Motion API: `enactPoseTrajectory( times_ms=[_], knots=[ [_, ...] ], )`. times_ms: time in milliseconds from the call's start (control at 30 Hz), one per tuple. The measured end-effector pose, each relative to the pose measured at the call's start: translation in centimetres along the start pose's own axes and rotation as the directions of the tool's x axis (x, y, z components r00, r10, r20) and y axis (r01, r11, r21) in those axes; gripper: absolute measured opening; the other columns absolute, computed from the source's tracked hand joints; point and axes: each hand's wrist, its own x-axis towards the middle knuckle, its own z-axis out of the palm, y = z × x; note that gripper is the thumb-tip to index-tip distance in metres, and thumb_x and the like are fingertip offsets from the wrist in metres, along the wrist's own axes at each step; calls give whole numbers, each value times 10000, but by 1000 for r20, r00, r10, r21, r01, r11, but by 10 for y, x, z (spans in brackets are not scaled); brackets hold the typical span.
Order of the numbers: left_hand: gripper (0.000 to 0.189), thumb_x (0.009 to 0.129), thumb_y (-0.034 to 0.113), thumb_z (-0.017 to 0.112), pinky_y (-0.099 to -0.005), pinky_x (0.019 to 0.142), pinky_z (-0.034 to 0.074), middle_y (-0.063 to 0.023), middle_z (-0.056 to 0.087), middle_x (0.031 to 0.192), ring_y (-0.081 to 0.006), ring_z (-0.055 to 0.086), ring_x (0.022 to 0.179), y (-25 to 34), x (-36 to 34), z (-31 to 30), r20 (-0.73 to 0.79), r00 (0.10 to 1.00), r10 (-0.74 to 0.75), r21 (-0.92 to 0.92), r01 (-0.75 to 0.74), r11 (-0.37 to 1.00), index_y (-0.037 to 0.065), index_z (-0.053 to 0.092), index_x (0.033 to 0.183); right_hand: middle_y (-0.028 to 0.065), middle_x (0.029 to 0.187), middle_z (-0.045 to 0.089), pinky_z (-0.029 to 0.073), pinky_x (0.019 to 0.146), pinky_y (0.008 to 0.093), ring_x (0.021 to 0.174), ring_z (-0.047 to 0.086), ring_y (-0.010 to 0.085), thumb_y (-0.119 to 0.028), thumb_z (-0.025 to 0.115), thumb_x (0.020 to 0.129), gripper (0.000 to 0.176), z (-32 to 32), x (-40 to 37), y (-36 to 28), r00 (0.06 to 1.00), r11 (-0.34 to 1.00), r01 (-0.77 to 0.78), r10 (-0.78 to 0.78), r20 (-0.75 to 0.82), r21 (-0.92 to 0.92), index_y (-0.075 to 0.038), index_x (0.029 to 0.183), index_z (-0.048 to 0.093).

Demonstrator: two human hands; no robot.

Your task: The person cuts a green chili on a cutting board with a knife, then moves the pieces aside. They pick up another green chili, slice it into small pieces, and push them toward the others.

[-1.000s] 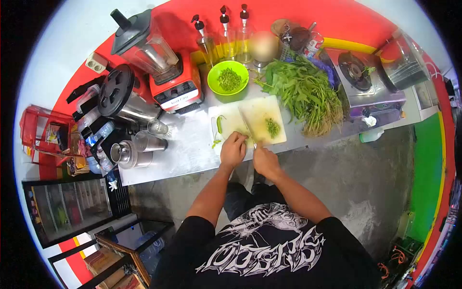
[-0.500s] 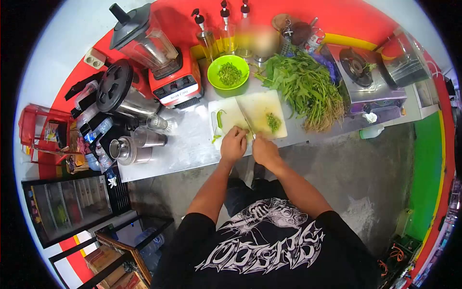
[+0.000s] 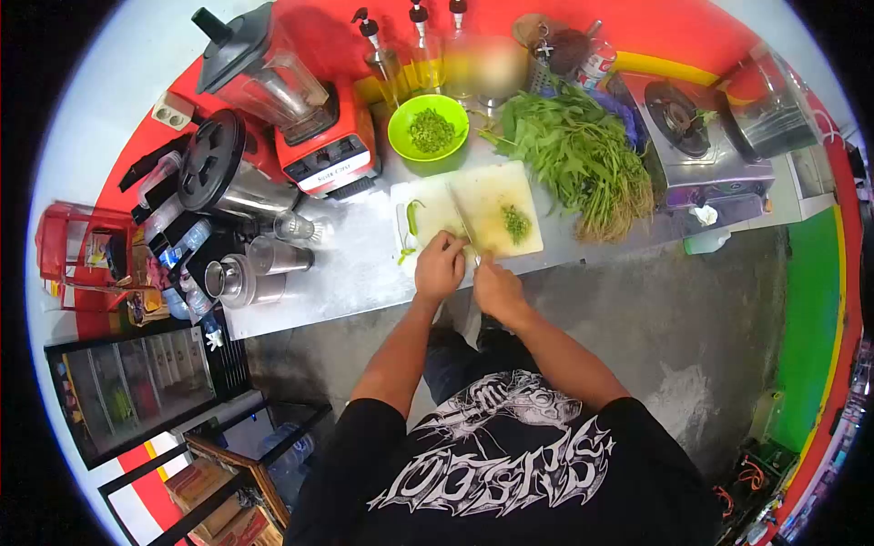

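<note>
A white cutting board (image 3: 432, 196) lies near the front edge of the metal table. My right hand (image 3: 498, 289) is wrapped round the handle of a knife (image 3: 461, 215), whose blade points away from me across the board. Just left of the blade, my left hand (image 3: 441, 267) has its fingers bent together on the board; what they hold, if anything, is hidden. Chopped green pieces (image 3: 515, 224) form a small pile right of the knife. Whole green chilies (image 3: 412, 218) lie at the board's left side. Behind the board, a green bowl (image 3: 400, 146) holds more chopped greens.
Leafy greens (image 3: 574, 155) with roots lie right of the board, beside a gas stove (image 3: 706, 168). A red blender (image 3: 332, 146) stands at the back left, with metal and clear cups (image 3: 273, 257) near the left edge. Pump bottles (image 3: 391, 73) line the wall.
The whole view has shifted slightly. Both hands stay at nearly the same place on the board, with the knife still in my right hand.
</note>
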Motion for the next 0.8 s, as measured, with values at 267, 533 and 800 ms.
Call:
enactPoseTrajectory(
  times_ms=[267, 533, 800],
  knots=[
    [191, 880, 66, 627, -437, 741, 516, -142, 609, 949, -359, 631, 851, 0, 1, 4, 4, 1000, -11, 21, 11, 1000, 59, 653, 1069, 295, 1042, 701, 533, 855, 550, 975, 686, 465, -157, 467, 989, 294, -8, -2, 11, 999, 1000, -25, 25, 27, 5, 46, 1201, 482],
    [158, 903, 137, 636, -464, 757, 510, -141, 597, 943, -364, 628, 881, 3, 3, 7, -35, 997, -70, 51, 71, 996, 72, 624, 1047, 312, 999, 687, 520, 837, 578, 949, 666, 500, -275, 473, 1012, 379, -23, 5, 46, 991, 997, -51, 58, -123, 62, 48, 1212, 477],
    [151, 883, 126, 650, -446, 716, 518, -103, 585, 883, -316, 629, 835, 10, 7, 6, -56, 997, -60, 101, 65, 993, 96, 680, 1027, 302, 968, 691, 524, 833, 584, 913, 678, 493, -259, 514, 1006, 350, -20, -3, 22, 997, 997, 27, -22, -71, 71, 48, 1175, 507]
  ],
)
